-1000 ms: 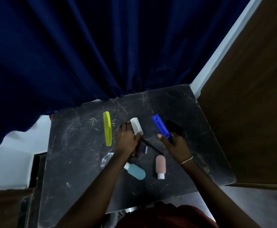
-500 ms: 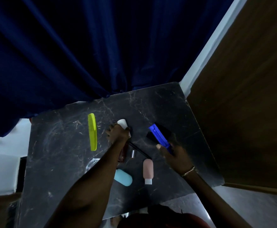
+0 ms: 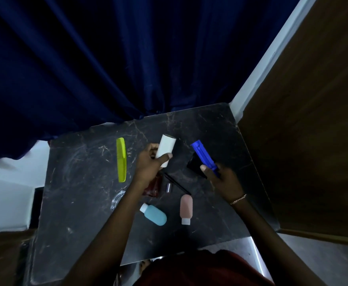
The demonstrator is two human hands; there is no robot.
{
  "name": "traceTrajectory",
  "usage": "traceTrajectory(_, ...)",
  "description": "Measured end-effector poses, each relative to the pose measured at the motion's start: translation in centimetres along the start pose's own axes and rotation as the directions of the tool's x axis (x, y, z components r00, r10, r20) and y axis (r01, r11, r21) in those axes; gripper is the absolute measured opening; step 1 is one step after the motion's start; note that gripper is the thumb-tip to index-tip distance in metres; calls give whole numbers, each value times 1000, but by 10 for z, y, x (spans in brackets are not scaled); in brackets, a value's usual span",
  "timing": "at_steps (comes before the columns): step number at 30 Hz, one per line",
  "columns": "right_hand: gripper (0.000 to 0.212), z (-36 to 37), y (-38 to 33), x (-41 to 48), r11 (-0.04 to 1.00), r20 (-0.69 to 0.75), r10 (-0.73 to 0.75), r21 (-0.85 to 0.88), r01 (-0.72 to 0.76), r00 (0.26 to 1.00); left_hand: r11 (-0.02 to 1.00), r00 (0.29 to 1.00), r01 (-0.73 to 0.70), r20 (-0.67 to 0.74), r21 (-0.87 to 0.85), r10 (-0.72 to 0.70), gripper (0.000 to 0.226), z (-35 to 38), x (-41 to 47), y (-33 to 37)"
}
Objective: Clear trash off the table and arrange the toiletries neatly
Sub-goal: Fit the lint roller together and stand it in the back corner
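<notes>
Here the left hand (image 3: 149, 168), just above the frame's centre, grips a white tube (image 3: 166, 149) between thumb and fingers. The tube's long axis tilts up and to the right. To its left the yellow comb (image 3: 121, 159) lies almost vertical on the table (image 3: 76, 203), so laying the tube parallel beside it probably needs a slight leftward turn. The right hand (image 3: 222, 180), right of centre, clasps a blue tool (image 3: 204, 155).
</notes>
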State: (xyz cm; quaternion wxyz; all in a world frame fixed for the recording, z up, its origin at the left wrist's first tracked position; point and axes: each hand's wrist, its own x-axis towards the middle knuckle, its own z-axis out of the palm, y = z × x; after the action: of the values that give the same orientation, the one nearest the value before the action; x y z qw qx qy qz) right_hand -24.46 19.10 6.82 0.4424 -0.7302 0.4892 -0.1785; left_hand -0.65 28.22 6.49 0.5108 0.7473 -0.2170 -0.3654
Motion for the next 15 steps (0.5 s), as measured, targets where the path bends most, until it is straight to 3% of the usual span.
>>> traceTrajectory(4, 28, 3, -16, -3, 994, 52, -110, -17, 111, 993, 983, 997, 19, 78, -185, -4, 34, -33, -32, 4)
traceTrajectory(7, 26, 6, -24, -8, 988, 167, -129, -67, 142, 977, 972, 994, 9, 112, -233, 18, 36, -54, -52, 5)
traceTrajectory(9, 28, 5, -30, -11, 959, 230, -196, -157, 235, 953, 970, 991, -1, 132, -242, 34, 36, -65, -62, 4)
traceTrajectory(12, 38, 0, -42, -12, 838, 324, -348, -314, 447, 880, 978, 989, -10, 142, -209, 41, 34, -82, -76, 6)
traceTrajectory(15, 46, -6, -55, -9, 767, 401, -385, -363, 530, 831, 991, 987, -42, 148, -128, 61, 33, -92, -83, 10)
